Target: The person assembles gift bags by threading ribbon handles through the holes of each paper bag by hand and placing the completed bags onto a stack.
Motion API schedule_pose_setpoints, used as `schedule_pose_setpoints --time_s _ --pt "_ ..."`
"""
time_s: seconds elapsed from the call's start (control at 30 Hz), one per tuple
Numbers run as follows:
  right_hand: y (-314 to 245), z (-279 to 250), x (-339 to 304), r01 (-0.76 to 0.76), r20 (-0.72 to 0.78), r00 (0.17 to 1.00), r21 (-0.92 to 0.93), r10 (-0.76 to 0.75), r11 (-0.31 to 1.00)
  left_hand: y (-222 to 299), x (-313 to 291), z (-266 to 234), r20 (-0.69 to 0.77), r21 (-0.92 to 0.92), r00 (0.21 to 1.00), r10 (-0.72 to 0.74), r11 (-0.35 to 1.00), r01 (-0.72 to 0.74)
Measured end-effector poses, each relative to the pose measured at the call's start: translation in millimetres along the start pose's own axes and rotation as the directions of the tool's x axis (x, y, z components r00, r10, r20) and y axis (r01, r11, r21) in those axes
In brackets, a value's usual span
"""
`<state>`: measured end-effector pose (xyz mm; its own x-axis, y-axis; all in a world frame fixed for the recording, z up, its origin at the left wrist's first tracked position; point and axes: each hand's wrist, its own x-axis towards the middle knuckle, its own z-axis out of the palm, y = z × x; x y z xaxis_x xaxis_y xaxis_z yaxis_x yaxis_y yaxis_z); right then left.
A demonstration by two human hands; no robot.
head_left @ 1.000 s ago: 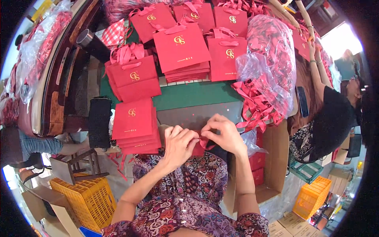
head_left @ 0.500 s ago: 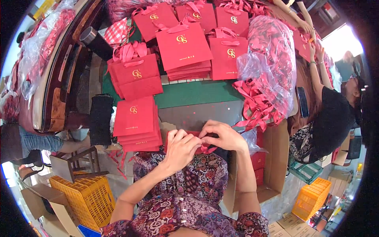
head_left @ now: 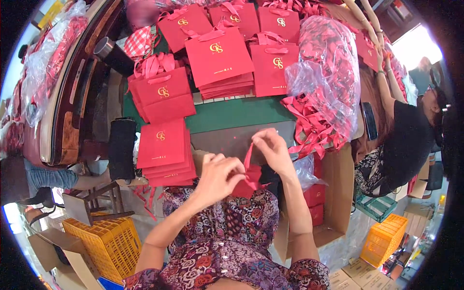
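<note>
A red paper gift bag (head_left: 243, 190) is at my lap, partly behind my left hand (head_left: 217, 176). That hand's fingers are closed at the bag's upper edge, on the low end of a red ribbon (head_left: 248, 157). Higher up, my right hand (head_left: 271, 149) pinches the same ribbon between thumb and fingertips and draws it taut. Left of my hands lies a stack of flat red gift bags (head_left: 162, 145) with no ribbon showing on the top one. Past the table's near edge, loose red ribbons (head_left: 309, 123) spill from a clear plastic bag (head_left: 331, 63).
Finished-looking red bags with ribbon handles (head_left: 220, 53) stand in piles on the green table (head_left: 237, 113). A dark tumbler (head_left: 113, 55) lies at left. An open carton (head_left: 336, 203) holding red bags stands at my right. Yellow crates (head_left: 104, 244) flank me. A co-worker (head_left: 411, 140) reaches across at far right.
My right hand has lifted away from my left, pulling the ribbon up into a taut strip. The bag now shows more below my hands. The co-worker's hands have shifted slightly.
</note>
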<state>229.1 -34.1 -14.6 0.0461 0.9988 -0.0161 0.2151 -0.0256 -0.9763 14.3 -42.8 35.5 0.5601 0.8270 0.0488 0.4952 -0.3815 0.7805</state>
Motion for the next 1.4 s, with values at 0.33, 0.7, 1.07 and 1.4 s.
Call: schedule_pose_setpoints --time_s 0.33,0.7,1.07,1.4 --pt "-1 -26 -33 0.166 0.359 0.93 -0.235 -0.073 0.958 -2 51 -35 -0.046 0.095 0.993 -0.105 0.989 0.109" --pt "-37 -18 -54 -0.209 0.099 0.976 0.146 0.196 0.967 -39 77 -12 -0.183 0.177 0.983 0.017 0.984 0.016" --pt "-51 33 -26 0.01 -0.081 0.997 -0.09 -0.017 0.996 -13 -29 67 0.026 -0.712 0.963 -0.268 0.671 0.206" --pt "-73 17 -38 -0.083 -0.104 0.994 -0.465 0.038 0.881 -18 -39 37 0.353 -0.746 0.855 -0.381 0.437 0.502"
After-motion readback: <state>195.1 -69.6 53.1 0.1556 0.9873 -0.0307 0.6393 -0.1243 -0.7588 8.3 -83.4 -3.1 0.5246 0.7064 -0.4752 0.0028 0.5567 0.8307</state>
